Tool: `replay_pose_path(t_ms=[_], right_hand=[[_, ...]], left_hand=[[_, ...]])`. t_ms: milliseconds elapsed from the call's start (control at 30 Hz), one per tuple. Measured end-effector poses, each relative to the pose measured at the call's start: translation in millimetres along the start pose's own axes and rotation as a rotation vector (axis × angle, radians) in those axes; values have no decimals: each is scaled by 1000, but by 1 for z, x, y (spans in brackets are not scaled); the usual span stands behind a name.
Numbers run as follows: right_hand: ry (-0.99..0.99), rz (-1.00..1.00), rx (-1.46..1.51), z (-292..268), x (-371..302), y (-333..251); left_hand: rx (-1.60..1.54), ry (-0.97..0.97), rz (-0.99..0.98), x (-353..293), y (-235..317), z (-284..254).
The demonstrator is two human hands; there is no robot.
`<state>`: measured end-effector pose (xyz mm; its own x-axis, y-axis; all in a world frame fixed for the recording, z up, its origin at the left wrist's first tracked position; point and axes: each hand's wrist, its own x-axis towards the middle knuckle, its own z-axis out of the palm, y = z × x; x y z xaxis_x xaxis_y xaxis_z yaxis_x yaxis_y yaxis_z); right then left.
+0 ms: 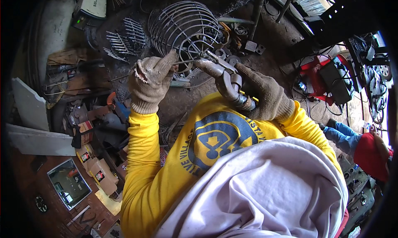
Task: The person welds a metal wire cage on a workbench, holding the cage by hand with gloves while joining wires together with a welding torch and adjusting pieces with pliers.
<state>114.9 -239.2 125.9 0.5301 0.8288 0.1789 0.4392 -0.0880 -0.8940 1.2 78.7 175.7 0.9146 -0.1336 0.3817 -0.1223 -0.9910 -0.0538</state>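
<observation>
My left hand (151, 82), in a dirty, torn knit glove, is closed with a thin metal rod (184, 61) pinched between thumb and fingers. The rod's right end reaches the tip of a worn, clamp-like metal tool (226, 83), made of a curved pipe piece and a flat lever. My right hand (267, 95), also gloved, wraps round this tool at chest height. Whether the rod sits inside the tool's jaws I cannot make out. Beyond both hands, a round cage of bent metal bars (184, 26) rests on the dark ground.
Short ribbed metal pieces (126, 37) lie left of the cage. A pale box-shaped machine (92, 5) stands far left. Cluttered tools and cartons (101, 176) fill the left side. At right are a red case (317, 76), cables and another person in blue trousers (342, 136).
</observation>
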Motion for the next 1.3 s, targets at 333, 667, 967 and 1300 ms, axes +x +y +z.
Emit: replay_pose_path(t_ms=[333, 667, 967, 1300], right_hand=[[-29, 17, 18, 0, -1, 3], [-38, 71, 88, -11, 1, 11], [-79, 81, 213, -19, 7, 12], [-49, 98, 210, -18, 5, 14]], left_hand=[[-23, -20, -11, -3, -4, 6], [-5, -14, -66, 0, -20, -17], [27, -43, -78, -1, -32, -27], [-208, 112, -214, -4, -24, -1]])
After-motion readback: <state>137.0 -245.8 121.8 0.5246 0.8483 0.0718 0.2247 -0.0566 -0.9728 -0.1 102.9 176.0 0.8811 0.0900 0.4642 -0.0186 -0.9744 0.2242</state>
